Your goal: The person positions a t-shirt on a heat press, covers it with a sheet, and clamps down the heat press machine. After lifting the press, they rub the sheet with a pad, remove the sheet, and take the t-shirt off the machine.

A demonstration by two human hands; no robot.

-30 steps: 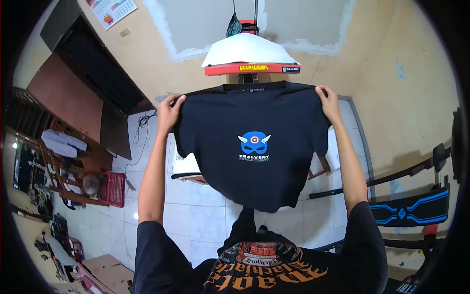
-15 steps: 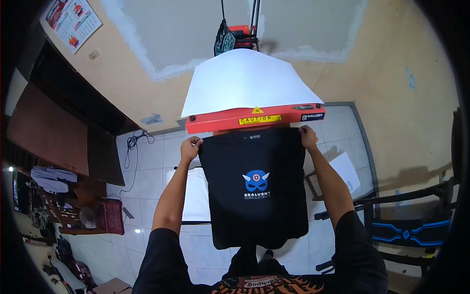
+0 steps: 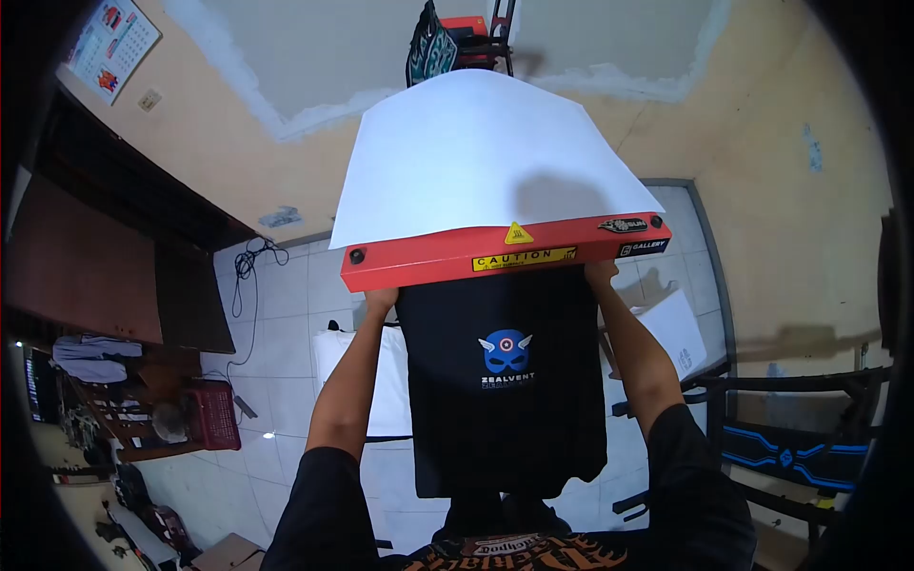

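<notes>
A black T-shirt (image 3: 509, 428) with a blue winged-mask print and lettering hangs stretched out in front of me. Its top end passes beneath the red front edge of a heat press (image 3: 428, 259), which carries a yellow caution label. My left hand (image 3: 382, 301) holds the shirt's upper left corner, its fingertips hidden under the press edge. At the upper right corner, my right hand (image 3: 601, 273) grips the cloth, also partly covered by the press. A large white sheet (image 3: 476, 152) lies over the top of the press.
A white-topped surface (image 3: 388, 409) stands left of the shirt. To the right are a white panel (image 3: 671, 328) and a black frame with blue trim (image 3: 795, 455). A maroon crate (image 3: 216, 415) and black cable (image 3: 249, 271) are at the left.
Both hands have carried the shirt's top end forward, under the press edge. The press now looks larger and nearer, and it covers the shirt's neckline and part of my fingers.
</notes>
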